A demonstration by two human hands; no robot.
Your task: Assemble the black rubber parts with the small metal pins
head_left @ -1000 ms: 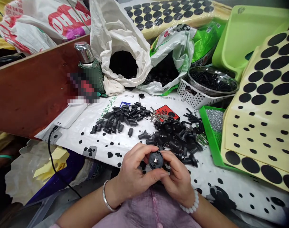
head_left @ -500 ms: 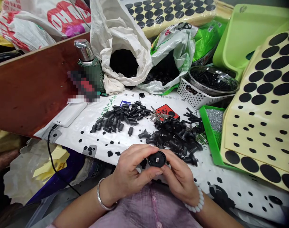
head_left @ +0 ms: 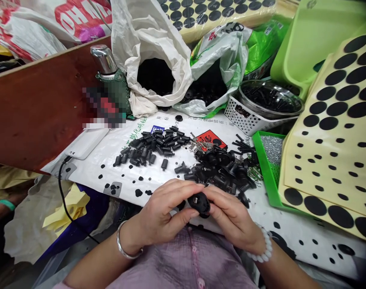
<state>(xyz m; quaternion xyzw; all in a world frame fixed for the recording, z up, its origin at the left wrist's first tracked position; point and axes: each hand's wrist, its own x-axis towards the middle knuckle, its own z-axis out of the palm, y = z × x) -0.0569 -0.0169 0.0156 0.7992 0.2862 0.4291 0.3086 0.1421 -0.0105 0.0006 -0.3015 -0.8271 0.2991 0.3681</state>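
A round black plastic part (head_left: 200, 203) with a small metal piece in its face is held between both hands at the table's front edge. My left hand (head_left: 170, 210) grips it from the left, fingers over the top and thumb underneath. From the other side, my right hand (head_left: 231, 212) pinches its right edge, and its fingertips are partly hidden. Just beyond lies a heap of black flanged parts (head_left: 227, 172). Small black cylindrical pieces (head_left: 152, 146) form a pile to the left, with thin metal strips (head_left: 197, 144) between the two piles.
A white sack (head_left: 128, 76) and a plastic bag (head_left: 231, 84) of black parts stand at the back. A metal bowl (head_left: 271, 98) rests on a white basket (head_left: 235, 116). At right are a green tray (head_left: 268, 196) and sticker sheets (head_left: 316, 168). A cable (head_left: 62, 196) hangs at left.
The round black part has turned and tilted in my fingers, so its metal piece now faces more to the left. My right hand has shifted slightly to the right.
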